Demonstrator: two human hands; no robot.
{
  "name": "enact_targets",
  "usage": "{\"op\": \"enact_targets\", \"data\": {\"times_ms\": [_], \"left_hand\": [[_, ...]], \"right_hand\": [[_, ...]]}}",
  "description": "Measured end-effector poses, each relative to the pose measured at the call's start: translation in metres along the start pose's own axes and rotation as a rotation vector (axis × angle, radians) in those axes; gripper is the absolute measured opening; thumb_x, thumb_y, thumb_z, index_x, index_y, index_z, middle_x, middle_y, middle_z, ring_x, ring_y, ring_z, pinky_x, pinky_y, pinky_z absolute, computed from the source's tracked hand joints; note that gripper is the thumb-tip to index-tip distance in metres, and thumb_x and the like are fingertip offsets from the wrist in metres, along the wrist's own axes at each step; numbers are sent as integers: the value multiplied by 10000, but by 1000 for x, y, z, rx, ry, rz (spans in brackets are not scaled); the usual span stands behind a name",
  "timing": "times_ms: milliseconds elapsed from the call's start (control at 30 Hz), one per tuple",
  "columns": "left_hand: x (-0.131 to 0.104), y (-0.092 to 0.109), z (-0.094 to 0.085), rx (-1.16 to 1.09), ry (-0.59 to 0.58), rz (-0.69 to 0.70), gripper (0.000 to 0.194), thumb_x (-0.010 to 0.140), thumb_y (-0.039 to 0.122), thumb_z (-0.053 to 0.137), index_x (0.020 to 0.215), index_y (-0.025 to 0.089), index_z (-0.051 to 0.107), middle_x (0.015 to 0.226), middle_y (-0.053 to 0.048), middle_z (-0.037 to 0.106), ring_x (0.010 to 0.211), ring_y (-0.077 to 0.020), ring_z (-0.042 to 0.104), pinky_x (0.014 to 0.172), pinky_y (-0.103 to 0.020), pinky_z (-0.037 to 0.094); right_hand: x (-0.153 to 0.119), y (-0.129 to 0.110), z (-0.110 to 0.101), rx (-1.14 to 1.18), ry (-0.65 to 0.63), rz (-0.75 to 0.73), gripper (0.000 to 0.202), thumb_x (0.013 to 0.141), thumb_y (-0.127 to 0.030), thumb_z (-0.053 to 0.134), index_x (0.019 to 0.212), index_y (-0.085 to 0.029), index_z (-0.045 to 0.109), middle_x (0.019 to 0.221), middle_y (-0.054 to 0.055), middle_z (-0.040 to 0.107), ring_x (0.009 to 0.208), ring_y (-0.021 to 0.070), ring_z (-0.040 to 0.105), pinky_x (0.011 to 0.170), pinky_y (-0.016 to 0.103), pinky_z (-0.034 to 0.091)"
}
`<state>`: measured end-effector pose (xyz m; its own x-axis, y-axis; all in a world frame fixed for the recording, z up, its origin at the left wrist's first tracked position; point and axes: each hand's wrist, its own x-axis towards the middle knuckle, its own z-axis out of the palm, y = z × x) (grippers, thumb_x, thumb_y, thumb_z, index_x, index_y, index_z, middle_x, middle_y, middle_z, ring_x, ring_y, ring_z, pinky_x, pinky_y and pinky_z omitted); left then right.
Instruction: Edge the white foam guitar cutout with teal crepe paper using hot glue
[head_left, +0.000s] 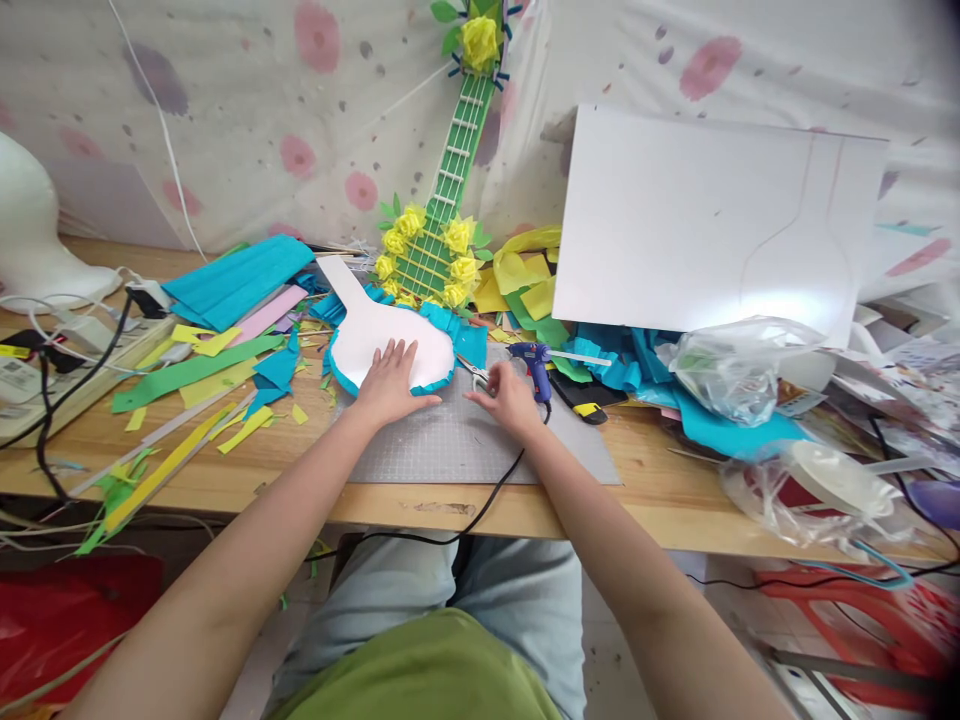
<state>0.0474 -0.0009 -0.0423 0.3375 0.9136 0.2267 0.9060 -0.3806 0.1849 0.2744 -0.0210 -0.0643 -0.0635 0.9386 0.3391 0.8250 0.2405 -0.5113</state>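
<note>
A white guitar-shaped cutout [360, 335] lies on the grey cutting mat [420, 450], its rounded body edged with gathered blue crepe paper [442, 318]. My left hand [390, 380] rests flat on the lower body, fingers spread. To its right, my right hand [510, 395] is closed on a pair of scissors [475, 374]; metal shows at the fingers, and the handles are mostly hidden. Just beyond that hand lies a blue glue gun [535, 368] with a white glue stick [581, 357] in its back end.
Behind the mat stands a green paper guitar [450, 180] with yellow roses. A white board [712, 220] leans at right, near plastic bags [742, 365]. Paper strips [202, 375] litter the left side. The black cord [491, 500] crosses the mat and table edge.
</note>
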Motion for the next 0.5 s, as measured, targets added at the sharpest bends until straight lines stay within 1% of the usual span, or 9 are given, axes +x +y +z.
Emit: {"op": "enact_targets", "data": {"times_ms": [67, 133, 200, 333, 500], "left_hand": [[1, -1, 4, 6, -6, -5, 973, 694, 638, 539, 1406, 79, 185, 1457, -210, 233, 1361, -325, 165, 1089, -476, 165], [2, -4, 8, 5, 0, -4, 936, 717, 626, 518, 1405, 82, 191, 1448, -198, 266, 1354, -318, 197, 1086, -468, 174], [2, -7, 10, 7, 5, -1, 917, 728, 623, 503, 1401, 76, 206, 1438, -190, 293, 1348, -311, 218, 1088, -457, 176], [1, -5, 9, 17, -10, 3, 880, 761, 615, 454, 1397, 55, 216, 1438, -181, 300, 1348, -300, 223, 1096, -450, 164], [-2, -2, 9, 13, -21, -15, 875, 787, 578, 433, 1425, 65, 125, 1465, -158, 246, 1361, -289, 188, 1102, -437, 152]], "right_hand": [[10, -11, 14, 55, -78, -53, 456, 726, -523, 587, 965, -198, 373, 825, 30, 600, 714, 174, 568, 607, 266, 370], [18, -17, 25, 66, -89, -60, 492, 713, -509, 607, 991, -193, 354, 849, 41, 612, 735, 182, 583, 599, 264, 368], [24, -19, 32, 67, -80, -44, 492, 706, -501, 618, 980, -194, 348, 830, 36, 617, 740, 187, 591, 591, 264, 365], [29, -20, 35, 111, -94, 7, 458, 695, -491, 622, 915, -210, 336, 785, 7, 609, 713, 175, 588, 584, 262, 361], [33, -23, 36, 249, -160, 83, 479, 629, -486, 656, 822, -231, 299, 736, -41, 552, 665, 145, 558, 589, 259, 372]]}}
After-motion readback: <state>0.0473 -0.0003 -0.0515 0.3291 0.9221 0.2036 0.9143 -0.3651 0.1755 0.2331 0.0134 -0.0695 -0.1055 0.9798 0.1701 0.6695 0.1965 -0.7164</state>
